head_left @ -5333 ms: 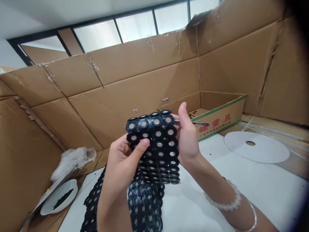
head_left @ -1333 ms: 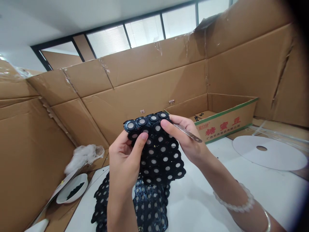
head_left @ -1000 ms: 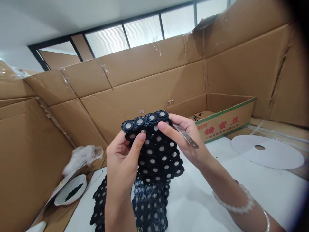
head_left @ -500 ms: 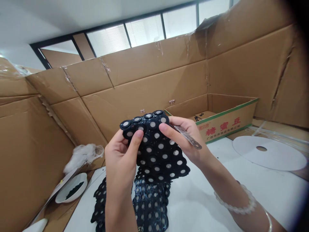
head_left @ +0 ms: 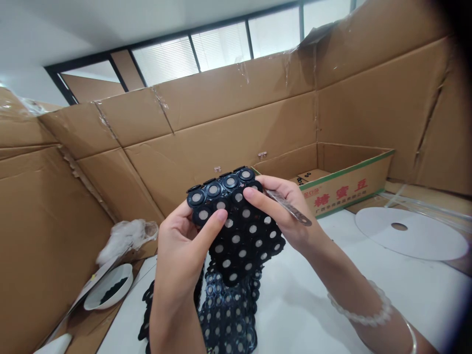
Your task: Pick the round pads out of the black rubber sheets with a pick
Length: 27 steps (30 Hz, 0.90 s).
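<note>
Between my two hands hangs a flexible black sheet of round rings with pale discs in their centres (head_left: 242, 213). My left hand (head_left: 184, 241) pinches its left edge, thumb on the front and fingers behind. At the upper right edge my right hand (head_left: 283, 204) grips the same sheet with thumb and fingers. A thin metal strip, perhaps tweezers (head_left: 289, 207), also rests in my right hand, its rounded end pointing toward the wrist. Below, more black ring sheets (head_left: 228, 314) lie on the white table, partly hidden by my left forearm.
A white bowl (head_left: 127, 290) with dark small pieces stands at the left beside crumpled clear plastic (head_left: 127, 241). At the right are an open cardboard box (head_left: 346, 184) with loose black rings inside and a white disc (head_left: 431, 236) with a centre hole. Tall cardboard walls (head_left: 221, 123) surround the table.
The sheet's top edge has bent backward, so its upper rows now face me more. My left thumb has slid a little right and down. The lower end of the sheet has swung slightly.
</note>
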Available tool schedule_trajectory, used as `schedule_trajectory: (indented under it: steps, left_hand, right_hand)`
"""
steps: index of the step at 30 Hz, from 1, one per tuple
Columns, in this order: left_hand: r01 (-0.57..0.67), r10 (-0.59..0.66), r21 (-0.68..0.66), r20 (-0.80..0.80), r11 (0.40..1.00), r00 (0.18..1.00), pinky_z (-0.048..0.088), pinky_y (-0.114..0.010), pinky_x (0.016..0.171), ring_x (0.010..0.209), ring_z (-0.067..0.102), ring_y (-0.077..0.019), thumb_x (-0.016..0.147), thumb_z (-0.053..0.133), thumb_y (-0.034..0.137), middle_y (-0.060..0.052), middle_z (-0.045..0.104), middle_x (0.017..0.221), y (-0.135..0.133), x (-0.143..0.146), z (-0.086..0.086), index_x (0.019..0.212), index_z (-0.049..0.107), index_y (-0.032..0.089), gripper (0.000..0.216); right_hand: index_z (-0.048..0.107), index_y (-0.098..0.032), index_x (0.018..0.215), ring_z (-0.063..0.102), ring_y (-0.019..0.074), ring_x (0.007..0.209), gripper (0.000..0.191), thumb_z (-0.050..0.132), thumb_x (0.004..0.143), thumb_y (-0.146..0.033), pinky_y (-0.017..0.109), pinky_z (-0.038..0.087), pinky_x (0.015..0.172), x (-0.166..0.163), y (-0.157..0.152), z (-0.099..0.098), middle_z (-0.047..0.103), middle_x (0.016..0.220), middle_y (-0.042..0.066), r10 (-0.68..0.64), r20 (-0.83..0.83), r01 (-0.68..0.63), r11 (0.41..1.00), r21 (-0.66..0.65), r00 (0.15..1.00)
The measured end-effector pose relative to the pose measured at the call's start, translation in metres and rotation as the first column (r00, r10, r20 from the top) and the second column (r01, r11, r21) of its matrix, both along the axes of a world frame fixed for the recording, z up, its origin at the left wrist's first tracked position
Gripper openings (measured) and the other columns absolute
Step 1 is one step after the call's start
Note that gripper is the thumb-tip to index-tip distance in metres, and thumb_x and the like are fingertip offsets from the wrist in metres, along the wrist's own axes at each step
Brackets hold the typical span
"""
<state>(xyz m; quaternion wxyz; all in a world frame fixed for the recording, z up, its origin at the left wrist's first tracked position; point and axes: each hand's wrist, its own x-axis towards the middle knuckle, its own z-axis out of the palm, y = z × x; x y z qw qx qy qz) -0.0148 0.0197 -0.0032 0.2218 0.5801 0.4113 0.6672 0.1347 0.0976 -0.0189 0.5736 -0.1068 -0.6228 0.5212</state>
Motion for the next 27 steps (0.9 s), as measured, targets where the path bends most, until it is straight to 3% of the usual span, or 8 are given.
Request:
schedule_trajectory:
  steps: [7,13,20,27]
  left_hand:
    - [-0.098,0.099,0.013,-0.035,0.995,0.995,0.056,-0.023,0.068,0.077,0.071,-0.0168,0.079,0.079,0.025,0.0,0.079,0.084,0.0,0.0011,0.0005,0.085,0.079,0.025,0.006]
    - [-0.09,0.094,0.075,-0.055,0.993,0.994,0.056,-0.024,0.078,0.086,0.071,-0.0166,0.079,0.078,0.022,0.001,0.079,0.088,0.0032,0.0006,-0.0006,0.087,0.079,0.027,0.01]
    - [-0.16,0.172,0.115,-0.106,0.98,0.979,0.055,-0.021,0.077,0.086,0.071,-0.0143,0.08,0.078,0.024,0.003,0.08,0.092,0.0042,0.0023,0.0003,0.093,0.079,0.03,0.015]
    - [-0.233,0.255,0.165,-0.129,0.958,0.958,0.056,-0.026,0.082,0.091,0.072,-0.0181,0.08,0.077,0.024,0.002,0.08,0.093,0.004,0.0037,-0.0001,0.094,0.079,0.028,0.014]
  right_hand:
    - [0.066,-0.021,0.076,0.055,0.0155,0.069,0.028,0.075,0.08,-0.047,0.028,0.045,0.066,-0.0017,0.0004,-0.0029,0.06,0.073,0.0,0.05,-0.039,-0.051,0.999,-0.013,0.998]
    - [0.067,-0.022,0.077,0.054,0.0153,0.068,0.026,0.074,0.08,-0.047,0.028,0.045,0.064,-0.0017,0.0021,-0.0038,0.058,0.072,-0.001,0.04,-0.041,-0.04,0.999,-0.002,0.998]
    - [0.066,-0.024,0.077,0.045,0.0135,0.062,0.022,0.074,0.082,-0.044,0.029,0.045,0.068,-0.0025,0.0036,-0.0047,0.05,0.066,-0.003,0.055,-0.04,-0.054,0.998,0.014,0.998]
    - [0.065,-0.022,0.071,0.052,0.0154,0.068,0.029,0.073,0.083,-0.047,0.03,0.045,0.072,-0.003,0.0057,-0.0051,0.052,0.065,-0.002,0.067,-0.017,-0.066,0.997,0.035,0.998]
